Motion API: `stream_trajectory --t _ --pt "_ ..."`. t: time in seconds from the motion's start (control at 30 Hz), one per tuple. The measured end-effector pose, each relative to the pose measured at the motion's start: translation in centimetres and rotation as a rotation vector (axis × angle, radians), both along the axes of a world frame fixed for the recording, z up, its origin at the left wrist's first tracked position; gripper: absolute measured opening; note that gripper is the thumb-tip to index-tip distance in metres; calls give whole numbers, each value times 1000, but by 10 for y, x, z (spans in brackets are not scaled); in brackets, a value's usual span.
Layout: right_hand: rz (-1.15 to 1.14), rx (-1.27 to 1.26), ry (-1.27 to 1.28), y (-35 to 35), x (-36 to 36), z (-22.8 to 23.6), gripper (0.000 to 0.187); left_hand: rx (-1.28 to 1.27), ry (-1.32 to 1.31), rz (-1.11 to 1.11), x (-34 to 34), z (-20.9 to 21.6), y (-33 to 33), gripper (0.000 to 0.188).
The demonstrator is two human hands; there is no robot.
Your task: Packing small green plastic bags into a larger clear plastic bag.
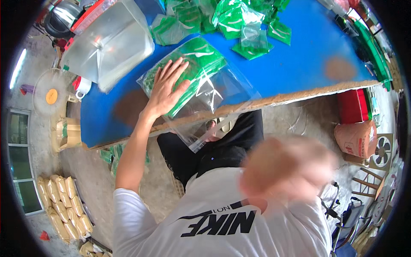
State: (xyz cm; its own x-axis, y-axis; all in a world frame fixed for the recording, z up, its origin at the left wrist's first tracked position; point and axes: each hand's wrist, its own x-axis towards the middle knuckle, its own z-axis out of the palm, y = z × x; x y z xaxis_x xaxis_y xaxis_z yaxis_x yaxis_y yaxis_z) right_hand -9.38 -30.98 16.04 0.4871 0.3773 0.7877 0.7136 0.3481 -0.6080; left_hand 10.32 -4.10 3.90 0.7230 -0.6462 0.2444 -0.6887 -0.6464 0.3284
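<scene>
My left hand (pixel 167 91) lies flat, fingers stretched, on a large clear plastic bag (pixel 233 83). Inside that bag is a stack of green packets (pixel 201 53), filling its far part. The bag's flat, unfilled end hangs over the table's near edge towards my lap. Close to the camera, my right hand (pixel 289 167) is raised over my chest, badly smeared by motion. Its fingers cannot be made out, nor whether it holds anything. Beyond the bag, loose green and clear packets (pixel 233 21) lie heaped on the blue table (pixel 299 64).
A large translucent plastic bin (pixel 109 47) stands left of the bag, near a white and red mug (pixel 82 87). The table's cardboard-like front edge (pixel 317 91) runs before me. A fan (pixel 51 96) and stacked tan sacks (pixel 64 205) are at left; a pinkish sack (pixel 356 139) is at right.
</scene>
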Motion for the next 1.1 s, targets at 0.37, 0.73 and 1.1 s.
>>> stream_trajectory --t 0.37,0.73,1.1 --pt "-1094 -931 129 26 64 -183 49 -154 448 240 95 6 -17 77" --pt "-1007 -941 37 42 91 -173 71 -250 603 245 100 1 -16 80" --pt "-1083 -949 110 54 104 -183 66 -208 464 267 102 -7 -13 80"
